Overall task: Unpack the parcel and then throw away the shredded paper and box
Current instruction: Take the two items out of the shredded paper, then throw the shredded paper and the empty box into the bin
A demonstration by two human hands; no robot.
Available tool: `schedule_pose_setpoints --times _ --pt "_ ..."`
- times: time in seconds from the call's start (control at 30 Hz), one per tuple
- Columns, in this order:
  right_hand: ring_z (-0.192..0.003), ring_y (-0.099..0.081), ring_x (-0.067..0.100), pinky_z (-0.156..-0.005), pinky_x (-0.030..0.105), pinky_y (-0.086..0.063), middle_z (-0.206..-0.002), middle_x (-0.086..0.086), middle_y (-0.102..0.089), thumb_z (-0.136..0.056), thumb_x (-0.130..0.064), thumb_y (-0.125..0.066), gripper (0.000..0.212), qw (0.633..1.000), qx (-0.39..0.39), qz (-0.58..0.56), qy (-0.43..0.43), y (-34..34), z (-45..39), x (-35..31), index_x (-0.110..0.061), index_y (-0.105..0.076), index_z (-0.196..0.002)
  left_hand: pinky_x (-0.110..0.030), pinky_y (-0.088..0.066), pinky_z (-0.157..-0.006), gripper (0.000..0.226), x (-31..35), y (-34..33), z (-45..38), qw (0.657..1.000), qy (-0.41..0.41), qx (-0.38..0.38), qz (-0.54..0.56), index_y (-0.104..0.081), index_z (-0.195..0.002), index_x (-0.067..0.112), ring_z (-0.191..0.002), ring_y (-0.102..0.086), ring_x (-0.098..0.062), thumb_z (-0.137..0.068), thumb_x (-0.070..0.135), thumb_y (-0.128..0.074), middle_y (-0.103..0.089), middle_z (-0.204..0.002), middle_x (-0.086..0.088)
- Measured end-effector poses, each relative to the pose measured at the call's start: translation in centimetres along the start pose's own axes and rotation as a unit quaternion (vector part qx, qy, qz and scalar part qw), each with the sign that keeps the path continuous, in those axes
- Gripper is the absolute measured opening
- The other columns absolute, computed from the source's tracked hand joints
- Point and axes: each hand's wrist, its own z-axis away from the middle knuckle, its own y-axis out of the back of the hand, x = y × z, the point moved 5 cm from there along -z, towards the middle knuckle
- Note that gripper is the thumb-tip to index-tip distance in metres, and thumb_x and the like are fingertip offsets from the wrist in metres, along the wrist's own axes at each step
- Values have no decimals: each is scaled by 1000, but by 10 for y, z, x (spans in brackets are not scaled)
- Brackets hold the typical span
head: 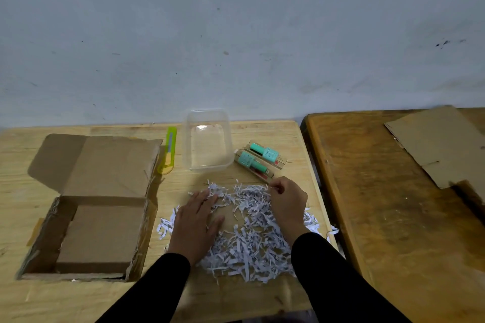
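Note:
A pile of white shredded paper [252,238] lies spread on the light wooden table [236,294]. My left hand [195,220] rests flat on the pile's left side with fingers straight. My right hand [287,200] sits at the pile's upper right, fingers curled and pinching a few strips. The open cardboard box [97,233] stands at the left with its lid flap folded back; it looks empty inside. Two small boxed teal bottles [258,160] lie just beyond my right hand.
A clear plastic container [207,140] stands behind the pile, with a green-yellow utility knife [168,151] to its left. A darker wooden table [409,217] adjoins on the right, bearing a flat cardboard sheet [441,144]. A wall runs behind.

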Motion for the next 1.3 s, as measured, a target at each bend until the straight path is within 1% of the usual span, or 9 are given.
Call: schedule_pose_setpoints --times 0.1,0.4,0.53,0.63,0.8,0.9,1.0,1.13,1.3 --pt "-88 -61 23 -75 23 -45 -88 9 -71 -81 -6 -58 14 993 -73 37 88 -6 11 -9 -9 -71 -86 -42 -30 -109 71 1 1 -1 1000 -3 -4 6 -48 -133 21 -136 -35 -23 -79 59 -22 -43 -144 -3" --pt "-102 -52 26 -85 37 -47 -104 10 -61 -87 -20 -49 24 951 -193 142 193 -28 43 -23 -9 -66 -99 -34 -42 -98 65 20 9 8 996 -79 -32 36 -56 -121 15 -117 -52 -22 -80 56 -25 -58 -124 -5" --pt "-79 -55 24 -66 36 -50 -80 9 -63 -81 -20 -51 18 955 -56 82 280 5 55 -35 -8 -65 -79 -33 -49 -76 40 23 25 13 990 -136 43 19 -62 -100 15 -89 -63 -25 -84 43 -38 -66 -98 -5" --pt "-77 -53 20 -64 31 -45 -80 6 -61 -83 -24 -52 18 955 47 62 287 38 61 -27 -11 -63 -81 -37 -50 -79 41 17 32 18 987 -131 92 5 -63 -101 15 -93 -64 -25 -83 45 -42 -65 -103 -5" --pt "-121 -41 19 -96 42 -39 -128 4 -49 -81 -64 -40 56 981 26 129 145 58 69 25 -26 -54 -119 -53 -38 -96 74 -3 23 32 996 -67 51 -15 -50 -122 24 -129 -42 -28 -75 78 -30 -48 -136 -7" --pt "-141 -17 16 -113 48 -24 -151 0 -23 -67 -86 -32 85 986 -64 104 111 54 80 56 -38 -32 -138 -51 -9 -114 104 -14 8 42 999 -7 -31 7 -24 -141 36 -145 -5 -25 -56 95 -19 -12 -157 -4" --pt "-145 -2 13 -116 50 -19 -157 -9 -4 -58 -87 -43 98 982 -135 69 113 44 85 77 -47 -14 -142 -43 6 -114 114 -15 -3 44 996 -18 -88 14 -4 -145 39 -144 15 -19 -50 97 -26 8 -158 0" --pt "-144 12 10 -119 46 2 -157 -12 9 -53 -81 -59 110 966 -201 83 137 31 85 79 -52 1 -141 -39 4 -116 118 -4 -7 38 988 -96 -118 9 3 -143 42 -142 14 -15 -46 96 -36 6 -158 0" --pt "-144 12 12 -119 46 2 -155 -17 12 -47 -74 -71 117 947 -244 123 172 19 77 66 -62 10 -131 -32 0 -115 121 13 -7 24 971 -184 -153 28 1 -143 40 -141 9 -9 -48 81 -61 7 -155 9"
